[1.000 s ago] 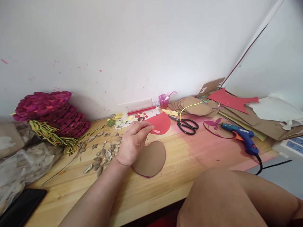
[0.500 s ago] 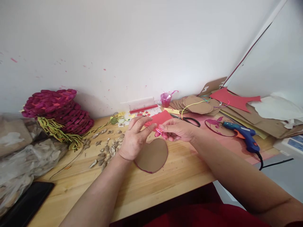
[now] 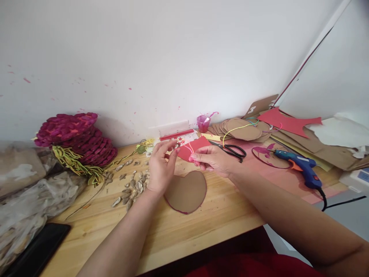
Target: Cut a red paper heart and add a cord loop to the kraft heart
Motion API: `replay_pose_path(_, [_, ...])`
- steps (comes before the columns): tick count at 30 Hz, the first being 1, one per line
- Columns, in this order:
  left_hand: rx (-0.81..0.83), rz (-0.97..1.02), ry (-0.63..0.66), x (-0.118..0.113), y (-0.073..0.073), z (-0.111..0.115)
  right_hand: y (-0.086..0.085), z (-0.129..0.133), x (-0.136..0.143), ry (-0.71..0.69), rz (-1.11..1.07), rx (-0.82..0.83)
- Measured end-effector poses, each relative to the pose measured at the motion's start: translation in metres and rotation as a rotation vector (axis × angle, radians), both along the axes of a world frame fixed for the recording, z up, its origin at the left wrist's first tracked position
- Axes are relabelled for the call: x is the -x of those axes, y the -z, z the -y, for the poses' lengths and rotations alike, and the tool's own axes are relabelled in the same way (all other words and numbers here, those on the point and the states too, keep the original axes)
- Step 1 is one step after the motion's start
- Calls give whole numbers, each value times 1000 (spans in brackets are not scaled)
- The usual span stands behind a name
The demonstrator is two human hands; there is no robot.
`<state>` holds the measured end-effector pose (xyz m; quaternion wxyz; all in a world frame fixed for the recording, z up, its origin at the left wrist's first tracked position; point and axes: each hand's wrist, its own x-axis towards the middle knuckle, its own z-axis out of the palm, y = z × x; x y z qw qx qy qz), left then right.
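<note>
My right hand (image 3: 211,158) pinches a thin pink cord (image 3: 190,148) between thumb and forefinger, and the cord bends in a small loop above the fingertips. On the other side of the loop, the thumb and forefinger of my left hand (image 3: 162,164) come together at what looks like the cord's end, mostly hidden. Behind the cord lies a piece of red paper (image 3: 198,143). Below both hands, a heart-shaped brown cardboard (image 3: 186,194) with a dark purple edge rests on the wooden table (image 3: 213,223).
Loose shells (image 3: 135,184) lie left of my left hand. Black-handled scissors (image 3: 235,151), a cup of purple paint (image 3: 203,123) and stacked cardboard shapes (image 3: 242,129) stand beyond my right hand. A blue glue gun (image 3: 302,167) sits at right, purple-painted stacked pieces (image 3: 77,138) at left.
My hands have drawn slightly apart, and more of the pink cord now shows as a loop between them. The view has shifted a little; the cardboard heart stays in place.
</note>
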<state>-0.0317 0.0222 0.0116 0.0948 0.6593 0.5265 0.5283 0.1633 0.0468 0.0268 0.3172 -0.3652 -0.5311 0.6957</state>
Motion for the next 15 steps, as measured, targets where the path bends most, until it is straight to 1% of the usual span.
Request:
replay_pose_path(1, [138,97,35,0,0,-1,1,0,1,36,-10,-2])
replay_pose_path(3, [406,260,169,0,0,-1,5,0,4,74,-8,-27])
replay_pose_path(5, [574,400,309,-3,0,1,8,1,6,74,29,-68])
replay_pose_path(7, [621,523,381,-6,-1,3,11,2,8,60,80,-101])
replay_pose_path(9, [644,618,401,-9,-2,4,12,3,9,38,113,-112])
replay_pose_path(15, [836,839,503,-7,-1,2,11,6,11,-33,162,-132])
